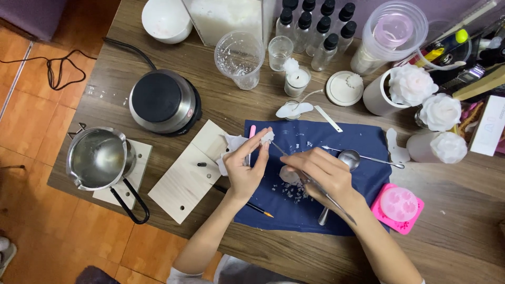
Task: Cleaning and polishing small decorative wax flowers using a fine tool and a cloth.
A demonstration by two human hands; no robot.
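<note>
Seen from above, a person's left hand [246, 167] pinches a small white wax piece [266, 138] in closed fingers over a navy cloth [363, 142] on the tabletop [463, 231]. The right hand [322, 172] grips a thin metal tool [315, 185]. The wax looks light and brittle, best held gently by its edges.

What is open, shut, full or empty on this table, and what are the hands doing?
left hand: pinching a white wax piece
right hand: gripping a thin metal tool
metal pot: empty
clear cup: nearly empty, flakes inside
small bottles: capped
pink mould: filled
hot plate: bare on top
</note>
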